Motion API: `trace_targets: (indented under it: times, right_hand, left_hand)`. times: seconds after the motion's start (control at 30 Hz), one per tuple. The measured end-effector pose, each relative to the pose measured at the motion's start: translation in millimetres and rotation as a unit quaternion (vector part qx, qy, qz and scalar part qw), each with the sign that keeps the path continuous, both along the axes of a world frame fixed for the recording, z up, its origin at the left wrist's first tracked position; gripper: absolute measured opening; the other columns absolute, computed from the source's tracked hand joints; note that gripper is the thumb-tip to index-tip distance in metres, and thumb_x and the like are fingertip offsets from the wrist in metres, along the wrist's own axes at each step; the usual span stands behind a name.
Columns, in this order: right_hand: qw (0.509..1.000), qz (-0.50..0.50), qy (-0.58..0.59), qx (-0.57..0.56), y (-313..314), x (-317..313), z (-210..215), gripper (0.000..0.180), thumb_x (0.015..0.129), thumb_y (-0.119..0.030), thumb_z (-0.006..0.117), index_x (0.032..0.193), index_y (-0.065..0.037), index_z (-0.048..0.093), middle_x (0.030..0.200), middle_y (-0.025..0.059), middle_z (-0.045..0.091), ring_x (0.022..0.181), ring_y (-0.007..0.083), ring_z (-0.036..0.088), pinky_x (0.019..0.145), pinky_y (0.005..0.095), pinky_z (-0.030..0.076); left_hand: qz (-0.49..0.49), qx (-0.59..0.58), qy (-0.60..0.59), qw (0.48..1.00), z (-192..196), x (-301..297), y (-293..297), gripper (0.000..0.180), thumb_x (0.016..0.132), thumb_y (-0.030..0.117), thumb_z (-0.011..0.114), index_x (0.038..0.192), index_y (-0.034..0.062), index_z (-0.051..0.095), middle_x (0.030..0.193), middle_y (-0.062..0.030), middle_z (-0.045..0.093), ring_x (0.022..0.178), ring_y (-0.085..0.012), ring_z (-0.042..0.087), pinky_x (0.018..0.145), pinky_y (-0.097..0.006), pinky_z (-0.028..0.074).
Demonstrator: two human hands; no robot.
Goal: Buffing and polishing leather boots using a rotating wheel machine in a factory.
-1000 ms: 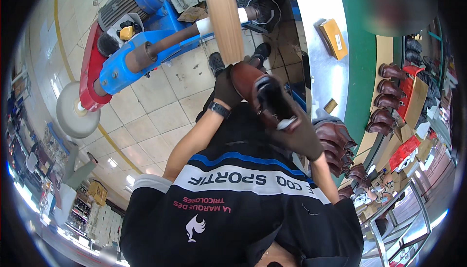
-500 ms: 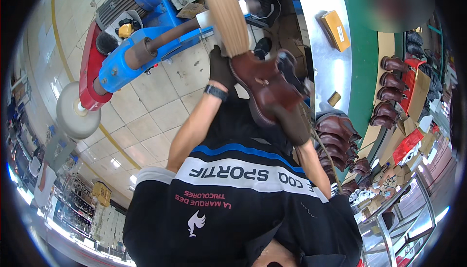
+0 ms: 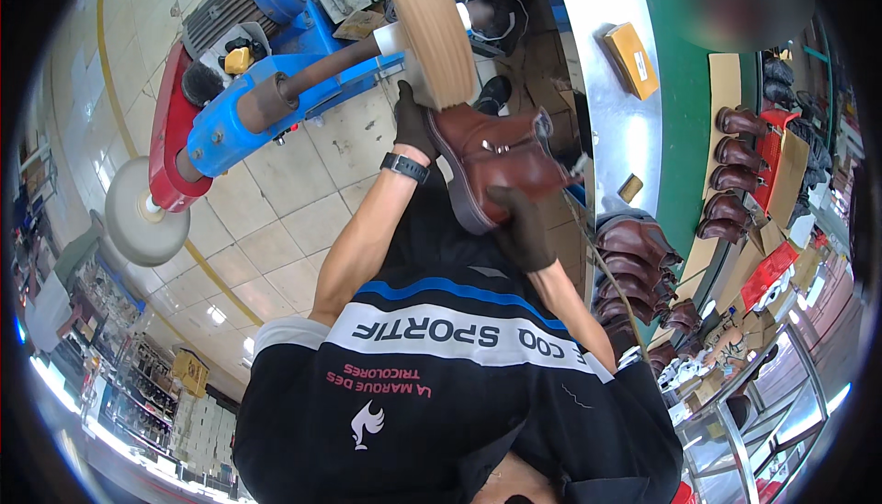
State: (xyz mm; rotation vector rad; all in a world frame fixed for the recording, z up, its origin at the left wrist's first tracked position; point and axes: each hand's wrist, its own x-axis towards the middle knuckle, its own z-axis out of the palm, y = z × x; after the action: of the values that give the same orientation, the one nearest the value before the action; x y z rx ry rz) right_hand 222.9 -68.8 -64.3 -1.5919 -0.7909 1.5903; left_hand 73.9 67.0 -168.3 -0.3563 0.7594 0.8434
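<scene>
Between my two gloved hands is a brown leather ankle boot [image 3: 491, 159] with a side zip. Its toe end meets the lower edge of a tan buffing wheel [image 3: 432, 31] on a machine shaft. My left hand [image 3: 413, 123], in a dark glove, is closed around the sole side near the toe; its fingertips are partly hidden behind the boot. Gloved likewise, my right hand [image 3: 524, 228] grips the heel end, fingers pressed on the leather. The boot's opening faces right.
The blue machine body [image 3: 230, 118] with a motor [image 3: 230, 12] and a second pale wheel [image 3: 147, 210] stands at left. On the right runs a metal-topped bench [image 3: 616, 118] with a yellow box [image 3: 631, 60]. Stacked brown boots [image 3: 634, 265] sit nearby, more boots [image 3: 735, 178] beyond.
The boot has turned, so its zip side now shows more plainly. My right hand has shifted left and slightly up with the heel; my left hand has moved a little left.
</scene>
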Motion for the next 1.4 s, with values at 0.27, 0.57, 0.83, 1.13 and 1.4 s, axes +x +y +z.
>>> trace_targets:
  times: [0.27, 0.57, 0.83, 1.13, 1.4]
  right_hand:
    - [0.981, 0.145, -0.121, -0.047, -16.9, 9.4, 41.8, 0.062, 0.07, -0.012, 0.073, 0.125, -0.004, 0.044, 0.122, 0.0143, 0.049, 0.108, 0.0266, 0.052, 0.091, 0.0347, 0.042]
    - [0.963, 0.23, -0.14, 0.012, -54.4, 29.7, 10.9, 0.057, 0.073, -0.011, 0.069, 0.125, -0.005, 0.046, 0.122, 0.0112, 0.052, 0.112, 0.0224, 0.05, 0.096, 0.0346, 0.04]
    - [0.998, 0.037, 0.021, -0.054, -56.7, 13.3, 23.4, 0.054, 0.076, -0.014, 0.068, 0.125, -0.006, 0.047, 0.122, 0.0101, 0.052, 0.111, 0.023, 0.05, 0.096, 0.0357, 0.039]
    - [0.953, 0.212, -0.179, 0.119, -17.5, 20.4, 7.2, 0.09, 0.055, -0.012, 0.07, 0.137, -0.01, 0.034, 0.127, 0.025, 0.035, 0.116, 0.0405, 0.038, 0.097, 0.0388, 0.035]
    - [0.915, 0.263, -0.291, 0.093, 17.9, 8.6, 34.2, 0.081, 0.059, -0.011, 0.069, 0.134, -0.01, 0.037, 0.12, 0.0238, 0.042, 0.107, 0.0392, 0.044, 0.094, 0.0421, 0.035]
  left_hand:
    - [0.004, 0.015, -0.081, 0.997, 9.1, 3.9, -44.9, 0.072, 0.089, 0.059, 0.027, 0.122, -0.0029, 0.044, 0.115, -0.0208, 0.055, 0.107, -0.031, 0.053, 0.094, -0.041, 0.041]
    - [-0.212, 0.379, 0.494, 0.753, 8.1, -0.2, -61.3, 0.031, 0.077, 0.009, 0.064, 0.106, 0.0025, 0.057, 0.102, -0.0171, 0.062, 0.092, -0.0272, 0.061, 0.078, -0.035, 0.048]
    - [-0.299, 0.45, 0.523, 0.659, 50.7, -7.2, -41.5, 0.029, 0.078, 0.021, 0.061, 0.104, 0.0087, 0.061, 0.101, -0.0116, 0.064, 0.096, -0.0259, 0.06, 0.082, -0.032, 0.047]
    - [-0.274, 0.38, 0.365, 0.805, -33.0, -10.3, -46.8, 0.038, 0.096, 0.022, 0.027, 0.117, -0.003, 0.046, 0.12, -0.0188, 0.053, 0.107, -0.0254, 0.053, 0.093, -0.037, 0.043]
    - [-0.048, 0.057, 0.045, 0.996, -32.8, 1.2, -47.1, 0.044, 0.091, 0.039, 0.037, 0.112, 0.003, 0.051, 0.114, -0.0136, 0.057, 0.106, -0.0253, 0.052, 0.096, -0.04, 0.039]
